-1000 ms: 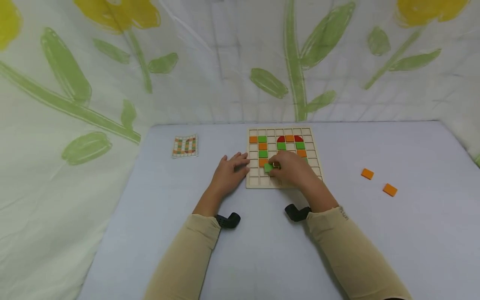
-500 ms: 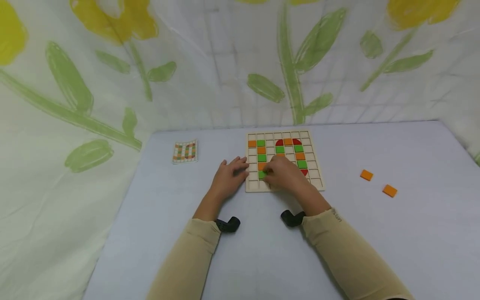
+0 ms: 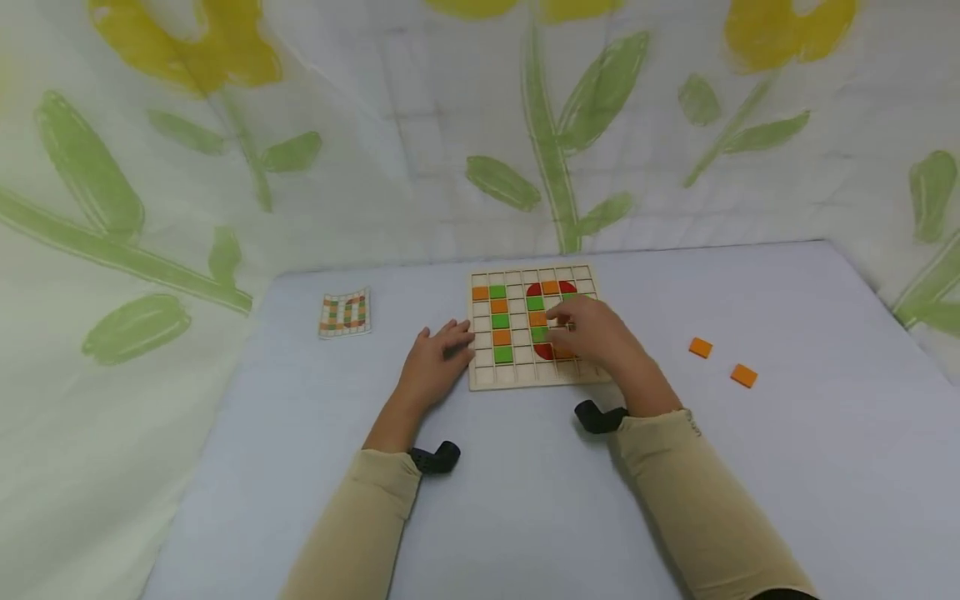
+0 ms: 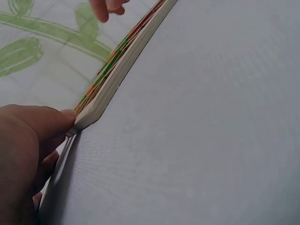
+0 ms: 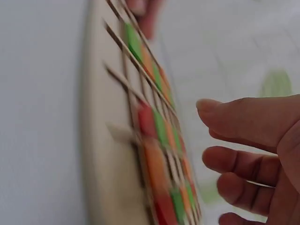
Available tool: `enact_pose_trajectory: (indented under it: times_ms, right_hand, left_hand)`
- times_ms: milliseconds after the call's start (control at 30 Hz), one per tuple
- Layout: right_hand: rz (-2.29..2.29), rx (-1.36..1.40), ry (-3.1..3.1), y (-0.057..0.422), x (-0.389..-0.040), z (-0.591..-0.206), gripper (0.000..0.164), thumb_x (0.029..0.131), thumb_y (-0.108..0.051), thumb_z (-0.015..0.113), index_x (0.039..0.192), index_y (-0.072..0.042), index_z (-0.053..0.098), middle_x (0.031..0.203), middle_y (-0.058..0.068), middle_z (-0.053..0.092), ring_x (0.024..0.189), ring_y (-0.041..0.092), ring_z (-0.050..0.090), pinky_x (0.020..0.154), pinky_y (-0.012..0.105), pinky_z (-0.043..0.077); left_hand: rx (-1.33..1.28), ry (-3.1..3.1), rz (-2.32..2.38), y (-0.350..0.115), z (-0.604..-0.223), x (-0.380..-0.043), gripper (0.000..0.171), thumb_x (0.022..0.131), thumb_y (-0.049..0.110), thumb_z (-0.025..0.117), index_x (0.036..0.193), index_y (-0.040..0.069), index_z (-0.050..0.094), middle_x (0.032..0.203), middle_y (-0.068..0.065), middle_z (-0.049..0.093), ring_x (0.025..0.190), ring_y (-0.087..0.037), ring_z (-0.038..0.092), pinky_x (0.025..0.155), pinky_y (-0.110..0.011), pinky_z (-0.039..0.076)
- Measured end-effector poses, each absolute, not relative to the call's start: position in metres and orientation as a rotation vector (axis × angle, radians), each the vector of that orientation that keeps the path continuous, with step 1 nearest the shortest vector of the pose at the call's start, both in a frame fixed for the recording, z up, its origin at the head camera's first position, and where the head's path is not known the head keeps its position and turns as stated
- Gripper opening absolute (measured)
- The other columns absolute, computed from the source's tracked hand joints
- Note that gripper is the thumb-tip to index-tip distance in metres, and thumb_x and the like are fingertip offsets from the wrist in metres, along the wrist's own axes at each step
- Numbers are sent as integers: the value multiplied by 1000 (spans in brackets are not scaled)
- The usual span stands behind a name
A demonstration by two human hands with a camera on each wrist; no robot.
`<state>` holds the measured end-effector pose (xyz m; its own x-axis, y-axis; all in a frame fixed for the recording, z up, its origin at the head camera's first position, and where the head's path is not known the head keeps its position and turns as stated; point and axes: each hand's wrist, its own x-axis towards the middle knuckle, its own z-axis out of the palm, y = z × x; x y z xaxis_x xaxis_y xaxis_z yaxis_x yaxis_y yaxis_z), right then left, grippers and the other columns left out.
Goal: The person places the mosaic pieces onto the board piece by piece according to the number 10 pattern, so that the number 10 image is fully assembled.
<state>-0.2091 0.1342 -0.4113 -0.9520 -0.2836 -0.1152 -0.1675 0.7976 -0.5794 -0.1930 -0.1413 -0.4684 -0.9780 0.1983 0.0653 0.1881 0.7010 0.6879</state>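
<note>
A wooden grid board (image 3: 482, 377) lies on the table, set with orange and green square tiles and red rounded ones. My left hand (image 3: 431, 367) rests at its left edge; in the left wrist view the thumb (image 4: 58, 121) touches the board's near corner. My right hand (image 3: 596, 337) hovers over the board's right part, hiding several tiles. In the right wrist view its thumb and fingers stand apart with nothing between them. A green tile (image 3: 503, 355) sits in the grid at the bottom of the left column of alternating colours.
Two loose orange tiles, one farther off (image 3: 701, 347) and one nearer (image 3: 744, 376), lie right of the board. A small pattern card (image 3: 345, 313) with a printed coloured grid lies to the left. Behind the table hangs a flower-painted cloth (image 3: 420, 167).
My right hand has set the green tile into the grid, let go and moved right, off the left column. My left hand has stayed at the board's edge. The head view has shifted.
</note>
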Motion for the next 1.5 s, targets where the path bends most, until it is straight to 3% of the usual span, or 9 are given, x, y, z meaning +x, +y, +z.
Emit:
enact_pose_trajectory:
  times_ms: [200,400,600,800,967,1267,1500]
  right_hand:
    - [-877,-114,2777,210,-207,-410,50,93,-35,65,134,-8,59,125,18,58,110,34,54,82,44,51]
    - [-812,140,2664,291,-182,-413,76,90,-55,62,144,-5,43,138,29,44,117,43,51,81,52,51]
    - [-769,203,2527,327,-169,-419,94,83,-61,68,146,0,33,135,35,39,104,36,57,75,36,54]
    - [-749,64,2640,311,-175,-426,76,81,-47,76,136,-1,49,122,27,50,99,33,54,79,40,48]
    - [-822,79,2685,299,-182,-428,58,85,-39,74,127,-1,61,113,18,60,91,25,59,78,35,46]
    - [-848,58,2786,289,-187,-431,47,89,-30,71,123,1,65,120,24,63,106,37,57,87,50,49]
    - [-871,-1,2787,280,-190,-430,39,89,-23,72,123,-6,67,117,20,64,103,32,57,82,43,49]
  left_hand:
    - [303,2891,1144,-153,-466,-187,35,96,27,64,128,13,66,147,4,52,143,-16,39,125,-44,10]
    - [303,2890,1124,-157,-464,-188,35,97,27,63,129,14,66,147,5,51,144,-15,38,126,-43,8]
    - [315,2873,1151,-155,-468,-190,35,97,27,63,128,13,66,147,5,51,144,-16,38,126,-43,8]
    - [321,2875,1161,-151,-474,-189,34,96,27,63,128,14,67,147,6,51,144,-16,38,126,-43,8]
    - [341,2892,1160,-150,-472,-190,34,96,27,64,128,14,67,146,5,52,143,-15,39,125,-43,9]
    - [400,2903,1160,-146,-467,-191,33,97,25,63,127,10,67,145,1,54,143,-18,40,125,-46,10]
    - [371,2899,1168,-143,-467,-191,34,96,26,64,127,12,67,146,3,53,143,-17,40,125,-44,10]
